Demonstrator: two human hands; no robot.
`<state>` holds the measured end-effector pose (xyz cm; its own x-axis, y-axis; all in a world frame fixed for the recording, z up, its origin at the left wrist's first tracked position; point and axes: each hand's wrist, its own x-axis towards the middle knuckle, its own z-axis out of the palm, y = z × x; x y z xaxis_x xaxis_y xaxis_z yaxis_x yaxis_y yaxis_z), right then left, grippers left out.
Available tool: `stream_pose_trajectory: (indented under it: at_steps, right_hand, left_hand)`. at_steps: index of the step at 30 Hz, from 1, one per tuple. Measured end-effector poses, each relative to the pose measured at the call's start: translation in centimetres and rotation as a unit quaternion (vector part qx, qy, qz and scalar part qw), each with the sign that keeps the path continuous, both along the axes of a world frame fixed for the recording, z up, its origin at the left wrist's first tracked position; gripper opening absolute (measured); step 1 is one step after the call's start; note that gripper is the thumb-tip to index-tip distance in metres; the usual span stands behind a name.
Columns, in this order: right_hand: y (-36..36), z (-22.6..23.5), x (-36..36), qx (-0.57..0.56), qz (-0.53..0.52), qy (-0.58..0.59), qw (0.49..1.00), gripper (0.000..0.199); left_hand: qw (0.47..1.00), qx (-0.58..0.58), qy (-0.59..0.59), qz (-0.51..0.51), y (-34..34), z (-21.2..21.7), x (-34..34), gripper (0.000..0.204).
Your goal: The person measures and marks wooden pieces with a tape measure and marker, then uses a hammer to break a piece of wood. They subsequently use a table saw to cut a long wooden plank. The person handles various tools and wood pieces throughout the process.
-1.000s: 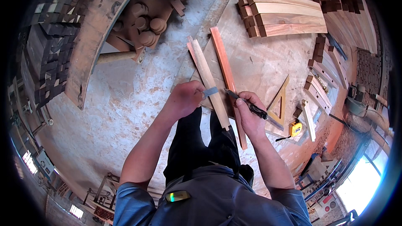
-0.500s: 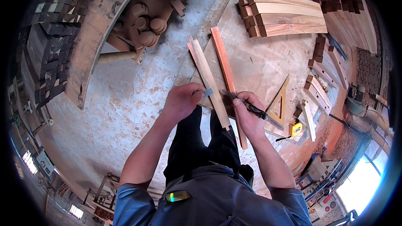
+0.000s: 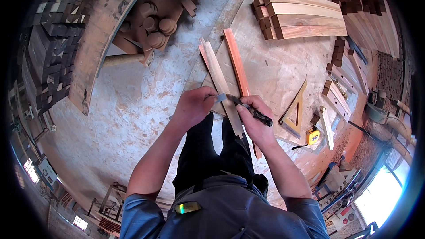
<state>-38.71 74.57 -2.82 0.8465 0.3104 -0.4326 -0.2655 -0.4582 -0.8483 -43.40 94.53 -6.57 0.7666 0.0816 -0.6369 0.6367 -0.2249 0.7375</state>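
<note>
Here's the grip: the left hand (image 3: 192, 105) pinches a small, flat, grey-blue piece (image 3: 221, 98) between thumb and fingers, right at the left edge of the wood, while the right hand (image 3: 253, 126) is wrapped around a slim, black, pointed tool (image 3: 260, 117), its tip over the strip and just beside that flat piece; whether it presses in, I can't tell!

Under it all spreads a broad, pale brown board (image 3: 283, 62), scuffed and dusty. Up at its far right sits a big stack of pale, brown-ended timber beams (image 3: 305, 15), side by side and layered. Then a long, reddish-brown wooden strip (image 3: 234, 57), slanting down and passing behind the right hand. To its left, between the two hands, runs the pale, straight wooden strip (image 3: 217, 71), the one being worked, its lower end reaching in front of the dark trousers (image 3: 199, 150). Off to the right lies a yellowish triangular set square (image 3: 300, 95), and just below it, smaller, a bright yellow tape measure (image 3: 313, 136).
</note>
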Motion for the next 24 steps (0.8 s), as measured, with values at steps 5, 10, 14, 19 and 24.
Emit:
stream_pose_trajectory:
  at_steps: [5,10,14,19,24]
  right_hand:
    - [0.23,-0.07,0.11,-0.002,0.007,-0.027,1.0,0.015]
    - [0.47,0.1,0.41,-0.009,0.036,-0.085,0.996,0.015]
    - [0.47,0.03,0.5,-0.004,0.043,-0.094,0.995,0.015]
    - [0.56,-0.02,0.54,-0.002,0.045,-0.099,0.994,0.015]
    - [0.58,-0.09,0.54,0.0,0.042,-0.095,0.995,0.015]
  left_hand:
    - [1.0,0.007,-0.014,-0.004,0.05,0.02,0.01,0.022]
    - [1.0,-0.002,0.0,0.007,0.0,0.2,0.07,0.023]
    - [1.0,-0.014,0.011,0.023,-0.02,0.18,0.05,0.022]
    - [0.998,-0.032,0.037,0.035,0.02,0.66,0.28,0.021]
    - [0.999,-0.018,0.013,0.03,-0.05,0.18,0.07,0.021]
